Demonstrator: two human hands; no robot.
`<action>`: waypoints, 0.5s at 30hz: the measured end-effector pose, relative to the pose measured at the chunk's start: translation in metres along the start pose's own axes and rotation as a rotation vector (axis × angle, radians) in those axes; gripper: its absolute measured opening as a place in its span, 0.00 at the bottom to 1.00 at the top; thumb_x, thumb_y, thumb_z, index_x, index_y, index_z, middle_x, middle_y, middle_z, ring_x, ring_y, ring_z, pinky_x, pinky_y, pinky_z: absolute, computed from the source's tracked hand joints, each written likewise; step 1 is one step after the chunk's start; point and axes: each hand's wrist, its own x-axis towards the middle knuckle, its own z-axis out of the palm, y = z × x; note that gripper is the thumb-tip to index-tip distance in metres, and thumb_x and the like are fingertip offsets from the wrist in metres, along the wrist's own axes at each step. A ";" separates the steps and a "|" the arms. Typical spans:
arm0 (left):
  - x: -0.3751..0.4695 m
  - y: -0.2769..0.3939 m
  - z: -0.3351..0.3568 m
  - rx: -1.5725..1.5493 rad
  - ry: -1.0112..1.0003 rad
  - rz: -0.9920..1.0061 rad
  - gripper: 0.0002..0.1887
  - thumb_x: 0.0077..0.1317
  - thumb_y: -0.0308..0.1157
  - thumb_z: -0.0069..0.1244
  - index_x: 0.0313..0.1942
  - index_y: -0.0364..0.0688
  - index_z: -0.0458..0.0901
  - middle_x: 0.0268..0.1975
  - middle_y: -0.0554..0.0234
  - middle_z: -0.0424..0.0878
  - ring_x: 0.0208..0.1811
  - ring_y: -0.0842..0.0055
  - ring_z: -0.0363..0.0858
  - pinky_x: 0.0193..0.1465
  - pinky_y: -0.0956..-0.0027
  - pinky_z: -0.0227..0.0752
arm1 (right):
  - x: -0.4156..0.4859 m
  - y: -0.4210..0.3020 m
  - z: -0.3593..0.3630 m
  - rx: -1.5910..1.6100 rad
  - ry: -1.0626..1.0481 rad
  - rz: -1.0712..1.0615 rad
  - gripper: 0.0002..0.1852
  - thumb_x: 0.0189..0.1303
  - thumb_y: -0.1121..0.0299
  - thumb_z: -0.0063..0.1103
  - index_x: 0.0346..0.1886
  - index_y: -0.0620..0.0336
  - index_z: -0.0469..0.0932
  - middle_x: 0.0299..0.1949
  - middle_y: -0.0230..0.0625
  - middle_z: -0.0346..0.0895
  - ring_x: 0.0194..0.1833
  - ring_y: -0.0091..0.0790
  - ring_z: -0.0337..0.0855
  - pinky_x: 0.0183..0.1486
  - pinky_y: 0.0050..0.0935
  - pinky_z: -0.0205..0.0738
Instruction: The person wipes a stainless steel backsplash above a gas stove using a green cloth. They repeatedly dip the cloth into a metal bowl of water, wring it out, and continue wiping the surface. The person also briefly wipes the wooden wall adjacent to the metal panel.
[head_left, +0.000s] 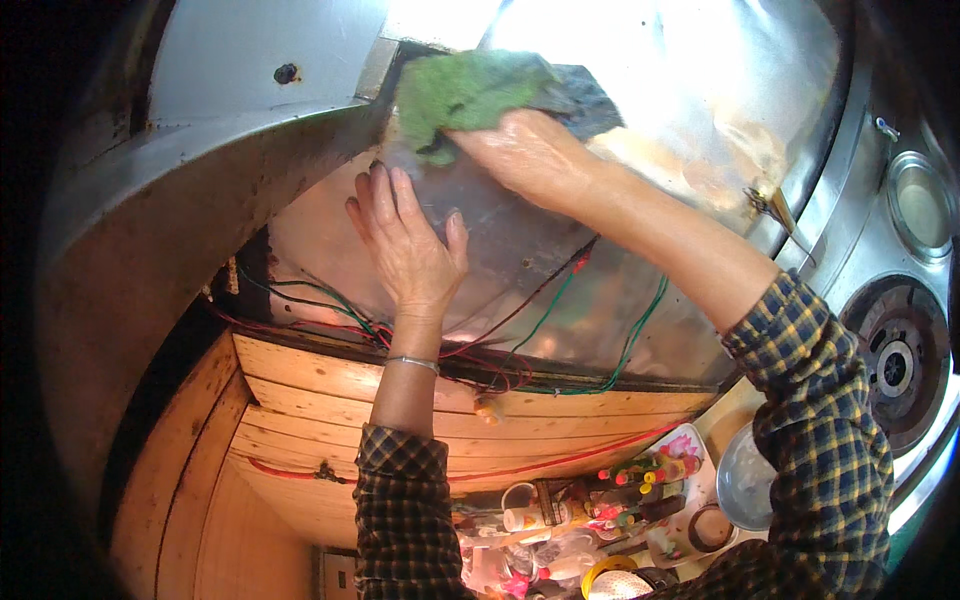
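Observation:
My right hand (525, 154) presses a green cloth (472, 94) against a shiny metal sheet panel (675, 90), near the panel's corner by a metal duct or hood edge (247, 165). A darker grey part of cloth (585, 97) shows beyond my knuckles. My left hand (409, 240) rests with its fingers spread on the metal surface, left of and below the cloth, holding nothing. A thin bracelet is on my left wrist. Motion blurs the cloth and my right hand.
Red and green wires (360, 322) run along the panel's lower edge, above wooden planks (315, 375). A gas burner (894, 367) and a metal bowl (921, 199) are at the right. Bottles (660, 472), a strainer (619, 585) and a round lid or basin (746, 480) stand below.

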 end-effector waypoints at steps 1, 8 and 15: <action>0.000 0.000 0.000 -0.001 -0.012 -0.006 0.45 0.52 0.39 0.60 0.67 0.34 0.54 0.68 0.45 0.54 0.70 0.45 0.51 0.71 0.36 0.46 | 0.009 -0.004 0.003 0.025 0.015 -0.017 0.15 0.57 0.75 0.50 0.49 0.62 0.74 0.38 0.49 0.80 0.38 0.53 0.83 0.38 0.42 0.80; 0.001 0.004 0.001 0.003 -0.007 -0.012 0.46 0.51 0.37 0.60 0.68 0.34 0.54 0.69 0.44 0.54 0.70 0.43 0.52 0.71 0.36 0.46 | -0.025 -0.030 0.011 -0.006 -0.324 0.142 0.16 0.56 0.72 0.52 0.49 0.63 0.76 0.41 0.47 0.82 0.42 0.42 0.85 0.42 0.36 0.82; -0.002 0.005 0.001 -0.013 -0.023 -0.032 0.43 0.52 0.35 0.58 0.66 0.32 0.55 0.69 0.43 0.53 0.71 0.44 0.50 0.72 0.36 0.43 | -0.047 -0.027 0.018 -0.296 -0.021 -0.184 0.18 0.57 0.70 0.50 0.52 0.59 0.75 0.55 0.41 0.74 0.57 0.39 0.76 0.60 0.35 0.70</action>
